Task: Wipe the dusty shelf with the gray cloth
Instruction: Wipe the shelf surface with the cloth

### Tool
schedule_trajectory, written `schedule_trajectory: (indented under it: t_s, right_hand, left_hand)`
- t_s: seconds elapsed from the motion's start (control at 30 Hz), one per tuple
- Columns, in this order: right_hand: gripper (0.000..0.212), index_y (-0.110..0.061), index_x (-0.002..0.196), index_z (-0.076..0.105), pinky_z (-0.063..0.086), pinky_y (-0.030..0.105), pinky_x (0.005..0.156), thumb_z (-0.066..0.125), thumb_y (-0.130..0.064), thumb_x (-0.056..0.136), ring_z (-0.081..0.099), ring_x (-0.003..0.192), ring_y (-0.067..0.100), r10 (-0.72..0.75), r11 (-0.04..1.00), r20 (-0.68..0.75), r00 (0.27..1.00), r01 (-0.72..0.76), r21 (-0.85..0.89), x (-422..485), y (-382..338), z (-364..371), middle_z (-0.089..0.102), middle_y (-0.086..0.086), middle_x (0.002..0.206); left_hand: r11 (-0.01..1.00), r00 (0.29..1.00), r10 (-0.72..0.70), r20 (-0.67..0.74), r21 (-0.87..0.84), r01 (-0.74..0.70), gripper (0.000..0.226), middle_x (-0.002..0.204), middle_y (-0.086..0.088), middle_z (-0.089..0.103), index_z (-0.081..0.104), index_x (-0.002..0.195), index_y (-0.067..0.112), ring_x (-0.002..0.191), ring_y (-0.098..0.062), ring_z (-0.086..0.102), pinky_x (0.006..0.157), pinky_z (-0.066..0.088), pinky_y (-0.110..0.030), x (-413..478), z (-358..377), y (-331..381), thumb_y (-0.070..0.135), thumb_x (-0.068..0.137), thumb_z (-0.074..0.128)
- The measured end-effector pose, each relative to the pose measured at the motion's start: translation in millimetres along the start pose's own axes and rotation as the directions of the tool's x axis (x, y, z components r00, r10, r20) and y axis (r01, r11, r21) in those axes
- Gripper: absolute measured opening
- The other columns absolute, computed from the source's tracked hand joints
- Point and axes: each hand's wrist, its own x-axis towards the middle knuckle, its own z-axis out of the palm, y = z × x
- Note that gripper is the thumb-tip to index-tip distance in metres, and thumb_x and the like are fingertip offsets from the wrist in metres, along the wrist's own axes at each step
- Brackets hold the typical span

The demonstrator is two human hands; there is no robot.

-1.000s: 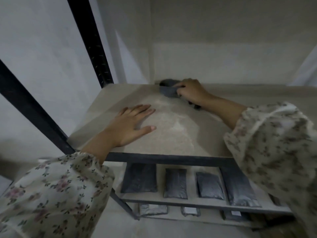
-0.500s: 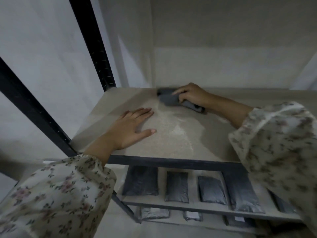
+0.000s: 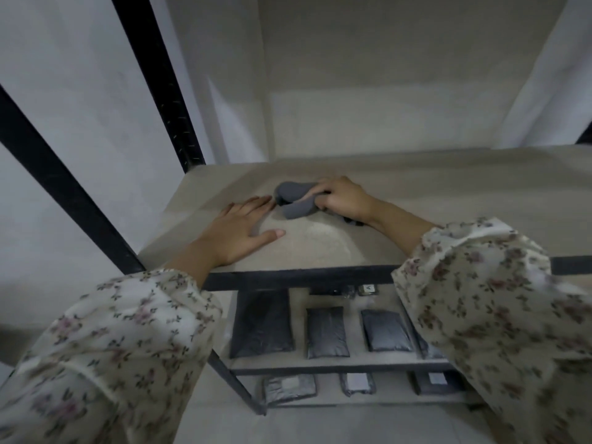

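My right hand [image 3: 341, 198] grips the bunched gray cloth [image 3: 296, 201], fingers curled round it, pressing it onto the dusty shelf [image 3: 448, 187] toward the back left of the board. My left hand [image 3: 238, 232] lies flat on the shelf with fingers straight and thumb spread, its fingertips just beside the cloth. A pale patch of dust [image 3: 323, 233] sits near my left thumb. On the lower shelf [image 3: 336, 363] dark packets [image 3: 261, 323] lie side by side. Both arms wear floral sleeves [image 3: 121, 341].
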Motion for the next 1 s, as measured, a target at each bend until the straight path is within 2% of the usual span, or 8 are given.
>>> schedule_trajectory:
  t_s: [0.07,0.23,0.3,0.43,0.57,0.63,0.7,1.0]
  right_hand:
    - [0.036,-0.021,0.104,0.071,0.040,0.024,0.079,0.051,-0.003,0.080,0.053,0.097,0.014,-0.038,0.999,-0.018,0.999,0.038,0.020,-13,-4,5,0.057,-0.019,0.089]
    - [0.039,-0.021,0.104,0.070,0.044,0.034,0.093,0.051,-0.001,0.077,0.057,0.101,0.021,-0.079,0.995,0.060,0.995,0.074,0.073,-44,-10,8,0.062,-0.007,0.097]
    - [0.041,-0.020,0.106,0.068,0.044,0.028,0.093,0.051,0.004,0.078,0.057,0.103,0.018,-0.037,0.992,0.074,0.997,0.027,0.124,-43,-15,1,0.064,-0.001,0.105]
    - [0.035,-0.015,0.114,0.066,0.040,0.002,0.063,0.051,-0.003,0.085,0.055,0.098,0.013,0.105,0.991,-0.132,0.986,-0.092,0.101,1,-16,-17,0.060,-0.003,0.107]
    - [0.036,-0.033,0.114,0.065,0.052,0.031,0.078,0.045,-0.023,0.086,0.063,0.097,0.024,0.196,0.977,-0.152,0.969,-0.206,-0.054,27,2,-3,0.063,0.005,0.120]
    - [0.037,-0.030,0.118,0.063,0.046,0.032,0.086,0.041,-0.023,0.089,0.056,0.111,0.027,0.126,0.959,-0.149,0.981,-0.159,-0.235,23,6,3,0.056,0.005,0.133]
    - [0.036,-0.028,0.117,0.065,0.044,0.029,0.084,0.043,-0.022,0.088,0.056,0.111,0.027,0.048,0.957,-0.107,0.993,-0.076,-0.278,8,4,7,0.060,0.006,0.129]
    - [0.041,-0.021,0.100,0.073,0.039,0.030,0.083,0.047,-0.015,0.069,0.047,0.092,0.016,-0.176,0.970,0.091,0.980,0.188,-0.153,-104,-32,25,0.063,-0.004,0.106]
  left_hand:
    - [1.000,1.000,0.020,0.007,0.016,-0.020,0.106,0.158,0.006,0.013,0.014,0.150,0.026,0.144,-0.011,0.011,0.118,0.009,-0.038,-6,2,0,0.089,0.065,0.012]
    - [0.982,0.990,0.138,0.019,0.125,-0.139,0.123,0.159,0.002,0.011,0.012,0.150,0.022,0.144,-0.014,0.011,0.118,0.013,-0.042,-27,7,-3,0.098,0.054,0.012]
    - [0.978,0.988,0.153,-0.005,0.144,-0.151,0.124,0.159,0.003,0.010,0.010,0.151,0.023,0.145,-0.014,0.010,0.119,0.010,-0.040,-30,8,-4,0.097,0.052,0.021]
    - [0.982,0.989,0.144,-0.036,0.125,-0.139,0.118,0.159,0.009,0.007,0.007,0.151,0.029,0.145,-0.010,0.006,0.113,-0.003,-0.027,-26,8,-4,0.088,0.056,0.044]
    - [0.983,0.988,0.146,-0.056,0.124,-0.139,0.112,0.159,0.009,0.008,0.009,0.150,0.029,0.145,-0.010,0.007,0.112,-0.003,-0.026,-26,10,-6,0.084,0.061,0.048]
    - [0.983,0.988,0.147,-0.052,0.117,-0.140,0.112,0.159,0.009,0.009,0.009,0.150,0.029,0.145,-0.010,0.008,0.112,-0.002,-0.026,-27,9,-5,0.084,0.061,0.049]
    - [0.984,0.988,0.145,-0.047,0.110,-0.139,0.112,0.159,0.009,0.010,0.010,0.150,0.029,0.144,-0.011,0.009,0.111,-0.002,-0.024,-28,8,-2,0.081,0.061,0.051]
    - [0.985,0.990,0.125,-0.060,0.130,-0.117,0.118,0.158,0.007,0.012,0.012,0.150,0.026,0.145,-0.012,0.012,0.117,0.008,-0.033,-31,8,1,0.088,0.053,0.037]
